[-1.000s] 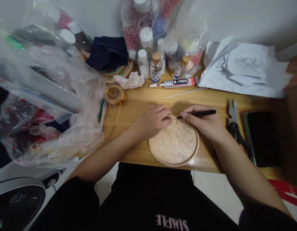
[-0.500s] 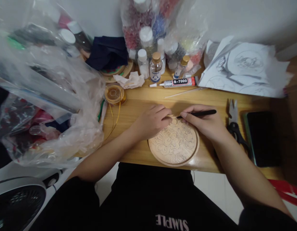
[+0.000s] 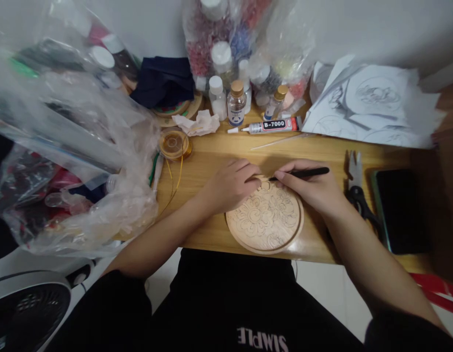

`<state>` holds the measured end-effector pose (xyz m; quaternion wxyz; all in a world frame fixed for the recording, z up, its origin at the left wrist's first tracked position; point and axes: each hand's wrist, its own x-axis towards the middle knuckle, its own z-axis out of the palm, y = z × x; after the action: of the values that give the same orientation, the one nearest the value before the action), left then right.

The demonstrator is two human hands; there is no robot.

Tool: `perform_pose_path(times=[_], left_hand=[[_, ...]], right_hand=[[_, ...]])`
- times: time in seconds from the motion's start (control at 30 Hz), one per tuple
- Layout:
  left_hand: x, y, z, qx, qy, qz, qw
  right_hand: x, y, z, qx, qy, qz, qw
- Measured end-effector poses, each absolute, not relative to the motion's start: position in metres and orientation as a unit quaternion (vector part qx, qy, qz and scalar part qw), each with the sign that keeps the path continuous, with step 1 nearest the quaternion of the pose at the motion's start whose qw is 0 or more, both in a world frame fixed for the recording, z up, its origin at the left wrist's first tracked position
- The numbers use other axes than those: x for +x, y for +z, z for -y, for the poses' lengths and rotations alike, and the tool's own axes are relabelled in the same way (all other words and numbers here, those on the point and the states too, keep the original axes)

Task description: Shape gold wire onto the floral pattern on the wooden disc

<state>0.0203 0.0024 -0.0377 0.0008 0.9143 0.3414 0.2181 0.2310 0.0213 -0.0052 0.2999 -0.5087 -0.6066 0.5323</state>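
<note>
A round wooden plate with a raised rim lies near the table's front edge. Dark line drawings of flowers cover its face. My left hand is closed over the plate's upper left rim, fingers curled and pressed together, the fingertips partly hidden. In my right hand a slim black pen is pinched between thumb and fingers. Its tip touches or hovers just over the top of the plate, close to my left fingers; which of the two I cannot tell.
Behind the hands lie a glue tube and a thin stick. Small bottles stand farther back. Scissors and a phone are at right, a wire spool and plastic bags at left, drawn papers back right.
The view has shifted very slightly. Both hands, the pen and the plate show no clear movement.
</note>
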Motion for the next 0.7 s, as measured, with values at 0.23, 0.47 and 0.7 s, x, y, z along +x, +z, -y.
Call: perform_pose_path(times=[0.23,0.47,0.7], left_hand=[[0.0201,-0.0367,-0.0028,0.919,0.221,-0.326,0.021],[0.0205,-0.0351,-0.0027,0.921,0.217,-0.323,0.022],[0.0215,-0.0351,-0.0019,0.921,0.215,-0.324,0.026]], right_hand=[[0.2308,-0.0058,-0.0218,-0.504,0.538,0.604,0.302],[0.23,-0.0045,-0.0209,-0.506,0.537,0.601,0.308],[0.2301,-0.0045,-0.0213,-0.498,0.54,0.604,0.309]])
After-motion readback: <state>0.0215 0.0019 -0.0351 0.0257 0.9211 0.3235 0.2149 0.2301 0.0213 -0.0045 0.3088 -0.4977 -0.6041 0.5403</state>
